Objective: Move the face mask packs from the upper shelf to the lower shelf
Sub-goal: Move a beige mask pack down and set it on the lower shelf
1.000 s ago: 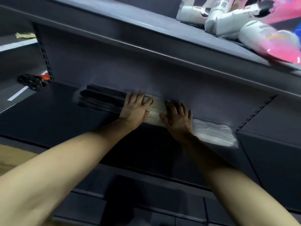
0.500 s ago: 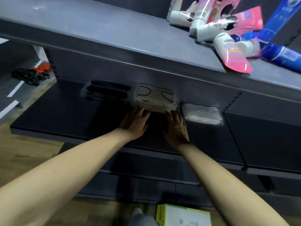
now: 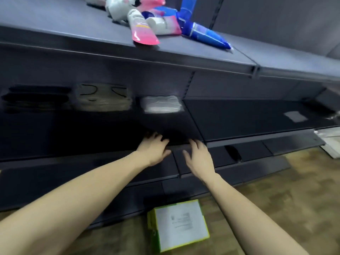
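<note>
change: both hands now off the packs, pulled back toward 6 o'clock at the shelf's front edge
left hand (image 3: 153, 149): empty, fingers loose
right hand (image 3: 197, 158): empty, fingers spread
face mask packs (image 3: 104, 97): row at back of lower shelf (image 3: 248, 115), 11 o'clock from the hands
meaning: this placement looks done

Matt dark metal shelf (image 3: 239, 116); glossy plastic tubes (image 3: 143, 32); clear-wrapped mask packs (image 3: 161, 103).

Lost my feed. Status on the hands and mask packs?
Left hand and right hand open, empty. Three mask packs on lower shelf. Nothing blocking.
</note>
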A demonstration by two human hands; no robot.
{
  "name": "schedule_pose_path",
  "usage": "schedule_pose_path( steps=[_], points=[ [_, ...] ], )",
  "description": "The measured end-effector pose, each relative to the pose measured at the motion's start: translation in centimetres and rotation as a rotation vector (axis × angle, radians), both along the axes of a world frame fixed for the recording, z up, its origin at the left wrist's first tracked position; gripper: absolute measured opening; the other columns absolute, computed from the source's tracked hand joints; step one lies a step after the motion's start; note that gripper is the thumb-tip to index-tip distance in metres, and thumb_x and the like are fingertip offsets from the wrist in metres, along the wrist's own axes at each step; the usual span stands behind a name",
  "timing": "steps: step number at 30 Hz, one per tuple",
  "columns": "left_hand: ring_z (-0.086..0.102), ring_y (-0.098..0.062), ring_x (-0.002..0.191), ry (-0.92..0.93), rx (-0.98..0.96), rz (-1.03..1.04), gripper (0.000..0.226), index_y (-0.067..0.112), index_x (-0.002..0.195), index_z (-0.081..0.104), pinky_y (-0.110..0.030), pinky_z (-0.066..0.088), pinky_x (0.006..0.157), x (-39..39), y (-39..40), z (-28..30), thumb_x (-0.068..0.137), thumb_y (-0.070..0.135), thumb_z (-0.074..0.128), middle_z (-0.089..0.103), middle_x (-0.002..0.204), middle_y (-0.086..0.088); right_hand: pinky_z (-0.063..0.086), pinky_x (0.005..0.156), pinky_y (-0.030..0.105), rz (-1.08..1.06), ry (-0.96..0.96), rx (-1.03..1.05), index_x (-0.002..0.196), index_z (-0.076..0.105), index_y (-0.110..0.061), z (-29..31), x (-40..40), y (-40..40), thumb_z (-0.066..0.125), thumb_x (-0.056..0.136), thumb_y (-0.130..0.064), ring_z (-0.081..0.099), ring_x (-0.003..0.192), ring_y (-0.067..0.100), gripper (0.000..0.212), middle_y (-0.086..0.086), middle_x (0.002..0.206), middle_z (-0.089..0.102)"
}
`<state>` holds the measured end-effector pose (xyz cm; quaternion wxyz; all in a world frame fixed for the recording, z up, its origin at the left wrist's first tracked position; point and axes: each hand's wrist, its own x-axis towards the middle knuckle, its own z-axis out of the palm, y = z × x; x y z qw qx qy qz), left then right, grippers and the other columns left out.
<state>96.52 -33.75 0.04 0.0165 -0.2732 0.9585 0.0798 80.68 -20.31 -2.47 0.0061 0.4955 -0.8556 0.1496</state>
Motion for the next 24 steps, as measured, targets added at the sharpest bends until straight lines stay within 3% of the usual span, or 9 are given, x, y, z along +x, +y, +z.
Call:
schedule_pose_path(
  steps=[5,14,24],
  points=[
    [0.032,-0.031,0.139,-0.060,-0.042,-0.089,0.054,0.022,0.146,0.041,-0.052,0.017,0.118,-8.1,7.6,-0.7,0.101,0.052,0.035,0.044,0.146,-0.009,0.040,0.107,0.042,-0.126,-0.049,0.035,0.149,0.039,-0.012,-1.3,-6.8,10.7,0.049,0.101,-0.042,0.038,0.138,0.030,0.057,0.012,0.149,0.044],
    [0.033,-0.029,0.140,-0.059,0.002,-0.227,0.054,0.023,0.149,0.036,-0.052,0.017,0.118,-22.8,24.5,-1.3,0.101,0.047,0.042,0.043,0.147,-0.008,0.045,0.097,0.043,-0.330,-0.105,0.114,0.155,0.026,-0.017,-0.6,-18.9,29.1,0.042,0.102,-0.046,0.052,0.124,0.030,0.062,0.008,0.142,0.051],
    [0.032,-0.027,0.140,-0.086,-0.045,-0.382,0.055,0.023,0.150,0.033,-0.049,0.018,0.119,-36.3,32.2,-1.7,0.100,0.042,0.044,0.042,0.147,-0.007,0.043,0.098,0.042,-0.472,-0.204,0.091,0.156,0.023,-0.021,-1.8,-28.4,38.0,0.032,0.104,-0.051,0.051,0.126,0.028,0.061,0.006,0.143,0.051]
  ],
)
